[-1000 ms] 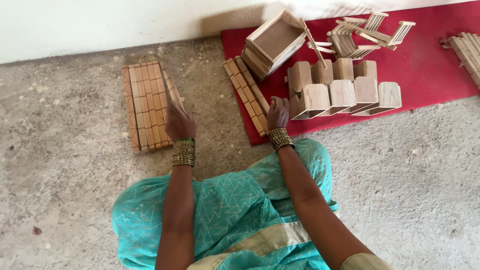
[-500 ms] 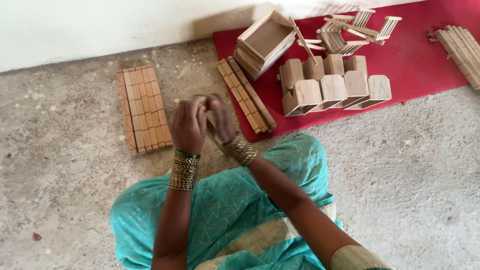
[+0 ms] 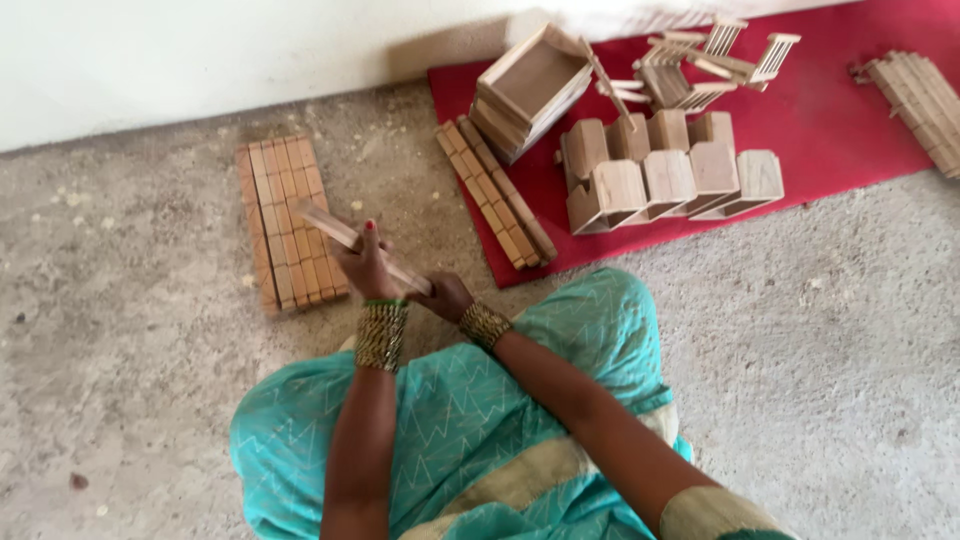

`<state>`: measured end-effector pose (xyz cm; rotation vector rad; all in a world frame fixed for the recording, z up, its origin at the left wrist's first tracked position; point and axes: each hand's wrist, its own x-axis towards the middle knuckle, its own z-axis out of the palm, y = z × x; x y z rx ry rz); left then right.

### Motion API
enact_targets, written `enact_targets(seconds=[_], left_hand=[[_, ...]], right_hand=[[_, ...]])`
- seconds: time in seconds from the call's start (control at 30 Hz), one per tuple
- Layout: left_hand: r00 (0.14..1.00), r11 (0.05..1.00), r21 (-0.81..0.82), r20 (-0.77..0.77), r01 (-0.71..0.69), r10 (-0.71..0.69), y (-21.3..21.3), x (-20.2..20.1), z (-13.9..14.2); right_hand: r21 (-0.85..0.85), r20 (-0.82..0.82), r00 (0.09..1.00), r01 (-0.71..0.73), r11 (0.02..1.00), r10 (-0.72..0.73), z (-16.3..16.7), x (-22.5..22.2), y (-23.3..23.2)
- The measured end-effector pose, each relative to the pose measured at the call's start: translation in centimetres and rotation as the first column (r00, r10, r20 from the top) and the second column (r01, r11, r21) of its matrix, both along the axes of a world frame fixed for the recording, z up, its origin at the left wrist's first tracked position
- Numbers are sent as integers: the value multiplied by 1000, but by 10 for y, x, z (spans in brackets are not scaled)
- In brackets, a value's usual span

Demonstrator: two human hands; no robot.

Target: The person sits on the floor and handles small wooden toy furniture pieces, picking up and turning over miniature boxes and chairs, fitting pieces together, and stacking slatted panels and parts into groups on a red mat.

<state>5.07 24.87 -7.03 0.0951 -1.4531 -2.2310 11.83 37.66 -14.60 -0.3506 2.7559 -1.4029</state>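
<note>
One person, two hands, both on one thin wooden strip (image 3: 352, 243) held tilted above the concrete floor (image 3: 130, 400), just right of a flat mat of wooden slats (image 3: 285, 222) lying on that floor. Left hand (image 3: 365, 265) is curled shut round the strip's middle, fingers wrapped over it; right hand (image 3: 443, 295) is closed on the strip's lower end, near the left hand. Each wrist has one stack of bangles. A red cloth (image 3: 850, 130) lies by the wall w/ approx 8 small house-shaped wooden blocks (image 3: 665, 175) in 2 rows, one open wooden box (image 3: 530, 90) tilted on a stack, 2 long slat strips (image 3: 497, 195) at the cloth's left edge, a loose pile of small ladder-like frames (image 3: 715, 55), count unclear, and one more slat bundle (image 3: 918, 100) at far right.
</note>
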Motion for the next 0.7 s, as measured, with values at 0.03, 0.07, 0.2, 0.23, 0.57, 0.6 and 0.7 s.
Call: enact_targets(seconds=[0.03, 0.07, 0.2, 0.23, 0.57, 0.6, 0.7], left_hand=[[995, 996, 84, 101, -35, 26, 3, 4, -2], [980, 983, 168, 193, -77, 44, 4, 4, -3], [941, 919, 303, 298, -252, 160, -30, -3, 6], [957, 875, 420, 252, -240, 142, -44, -6, 12], [943, 854, 466, 111, 230, -314, 0, -3, 22], [928, 920, 255, 149, 297, -341, 3, -4, 18], [916, 804, -475, 346, 358, -203, -3, -4, 3]], right_hand=[[2, -122, 993, 8, 1000, -8, 3, 0, -3], [7, -252, 968, 12, 1000, -10, 4, -1, -6], [109, -364, 929, -33, 994, 71, 20, -3, 2], [180, -414, 906, -19, 983, 94, 26, 0, 9], [547, -410, 890, 65, 834, 200, 71, 1, 70], [610, -319, 931, 60, 790, 176, 70, -4, 79], [770, -27, 998, -19, 637, 61, 64, -14, 112]])
